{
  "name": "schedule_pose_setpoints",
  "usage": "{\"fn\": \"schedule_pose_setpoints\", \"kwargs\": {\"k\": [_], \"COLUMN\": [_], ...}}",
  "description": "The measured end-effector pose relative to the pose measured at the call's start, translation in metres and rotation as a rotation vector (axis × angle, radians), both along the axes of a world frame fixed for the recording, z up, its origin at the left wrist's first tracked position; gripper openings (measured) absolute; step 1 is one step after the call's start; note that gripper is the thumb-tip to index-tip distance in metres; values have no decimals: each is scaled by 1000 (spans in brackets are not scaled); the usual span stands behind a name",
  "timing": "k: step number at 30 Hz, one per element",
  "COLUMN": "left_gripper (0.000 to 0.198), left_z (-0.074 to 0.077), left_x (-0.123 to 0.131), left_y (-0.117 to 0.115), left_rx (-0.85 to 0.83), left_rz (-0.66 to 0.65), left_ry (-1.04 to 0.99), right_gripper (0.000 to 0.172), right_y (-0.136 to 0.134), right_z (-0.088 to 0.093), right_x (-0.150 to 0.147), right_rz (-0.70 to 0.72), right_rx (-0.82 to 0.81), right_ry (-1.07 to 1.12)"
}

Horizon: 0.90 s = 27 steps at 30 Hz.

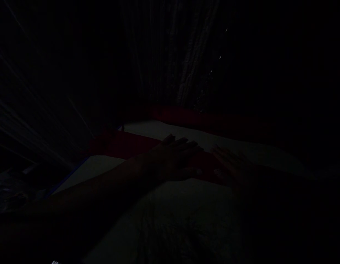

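The scene is very dark. My left hand [172,156] lies flat with its fingers stretched out on a red band of cloth [123,145] that crosses a pale sheet [170,216]. My right hand [230,163] rests just to the right of it, fingers spread and flat on the same red band. Neither hand holds anything. My left forearm reaches in from the lower left. My right arm is lost in shadow.
A second red strip [197,119] runs along the far edge of the pale surface. Behind it hangs a streaked, shiny curtain or plastic sheet [183,62]. A blue edge [68,176] borders the pale surface at left. Dim clutter lies at far left.
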<state>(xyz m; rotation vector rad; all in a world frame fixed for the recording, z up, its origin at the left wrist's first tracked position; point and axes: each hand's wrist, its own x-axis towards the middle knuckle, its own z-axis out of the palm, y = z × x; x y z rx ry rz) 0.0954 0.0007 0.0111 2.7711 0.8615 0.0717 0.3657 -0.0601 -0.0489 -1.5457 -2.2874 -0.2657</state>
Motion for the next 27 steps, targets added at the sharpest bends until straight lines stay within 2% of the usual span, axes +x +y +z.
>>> {"fn": "schedule_pose_setpoints", "kwargs": {"k": [4,9,14,18,20,23,25,27], "left_gripper": [81,79,79,79,80,78,75,69], "left_z": [1,0,-3,-2,4,19,31,40], "left_x": [0,0,1,0,-1,2,10,20], "left_y": [-1,-1,0,0,0,1,2,3], "left_rx": [3,11,20,13,-16,-57,-27,15], "left_rz": [7,6,-11,0,-1,16,19,-47], "left_ry": [-1,-1,-50,-23,8,23,-6,-54], "right_gripper": [58,58,56,59,59,58,53,44], "right_y": [0,-1,-1,1,1,0,-2,-6], "right_z": [1,-1,-3,-6,-7,-9,-12,-15], "right_x": [0,1,3,4,4,6,10,15], "right_rz": [-19,9,6,18,10,19,84,220], "right_rx": [58,-12,110,-1,-26,20,107,251], "right_ry": [5,-78,-42,-75,-74,-87,-129,-206]}}
